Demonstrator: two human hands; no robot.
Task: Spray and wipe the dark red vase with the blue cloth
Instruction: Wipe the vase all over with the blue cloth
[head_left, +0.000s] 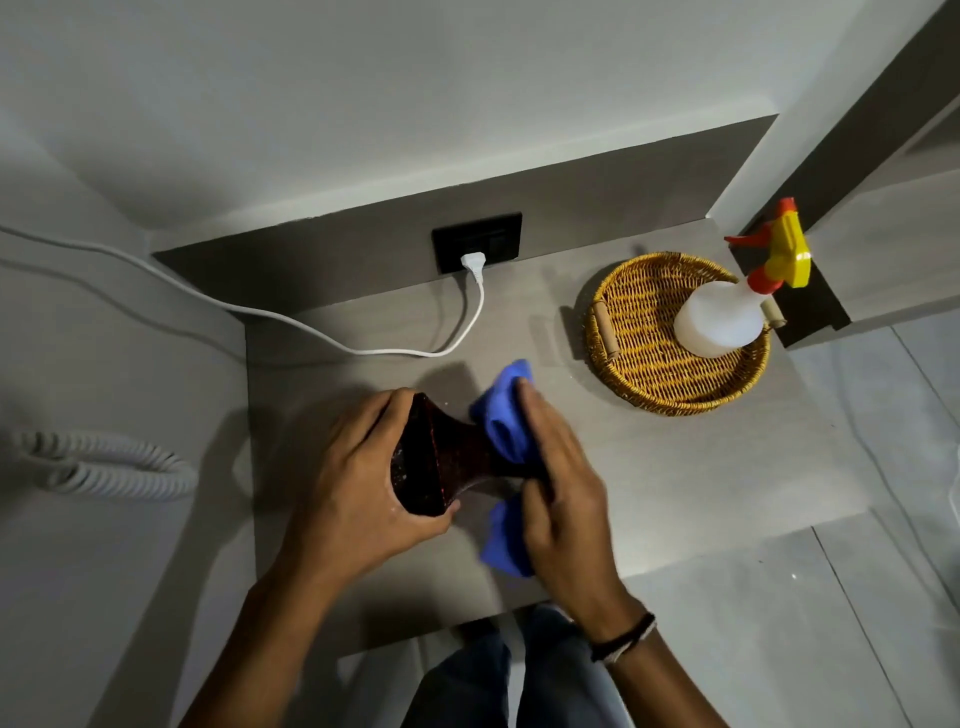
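The dark red vase (447, 457) lies on its side above the grey table (701, 467), its wide end to the left. My left hand (353, 467) grips that wide end. The blue cloth (506, 415) is wrapped around the vase's narrow part, with folds showing above and below my right hand (558, 478), which presses it against the vase. The far end of the vase is hidden under the cloth and my right hand. The white spray bottle (722, 317) with a yellow and red trigger head stands in a basket at the right.
A round wicker basket (639, 332) with wooden handles sits at the back right of the table. A white cable (363, 348) runs from the black wall socket (478, 241) across the table. A coiled white cord (104, 462) lies at the left. My legs show below the table edge.
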